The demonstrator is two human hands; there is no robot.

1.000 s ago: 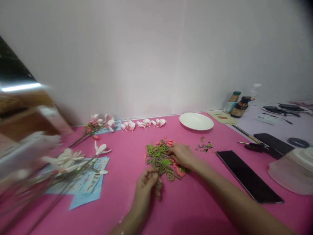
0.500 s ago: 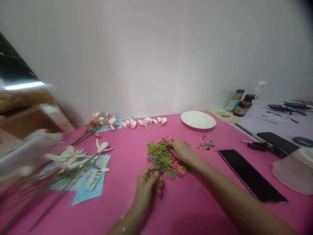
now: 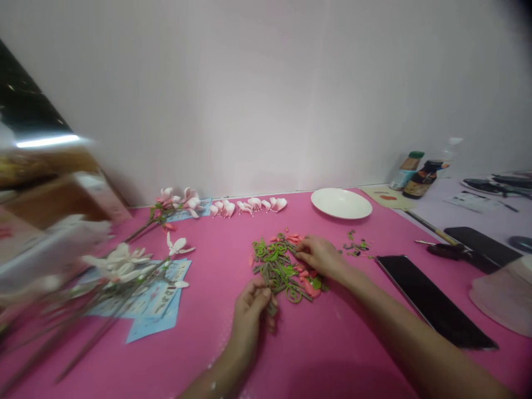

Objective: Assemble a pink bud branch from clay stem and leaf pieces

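Observation:
A loose pile of small plastic flower parts (image 3: pixel 277 270) lies on the pink tabletop: grey-brown stem pieces, green rings and leaves, and coral-pink bits. At the pile's near left edge, my left hand (image 3: pixel 249 310) is closed with a grey-brown stem piece (image 3: pixel 271 308) between thumb and fingers. My right hand (image 3: pixel 322 257) reaches in over the far right side, its thumb and forefinger pinched at the end of another grey-brown piece (image 3: pixel 291 247). Its other fingers are curled, and what lies under them is hidden.
White blossoms on stems (image 3: pixel 120 263) lie over blue sheets (image 3: pixel 153 327) at left, with pink blossoms (image 3: pixel 191 200) behind. Pale pink petals (image 3: pixel 249 206) line the wall. A white plate (image 3: pixel 341 204), small scraps (image 3: pixel 357 247), a black phone (image 3: pixel 434 302) and bottles (image 3: pixel 423 180) are rightward.
The view has turned slightly left. My right hand has drawn a little to the right over the pile, and its pinched piece now shows. My left hand keeps its hold on the stem piece.

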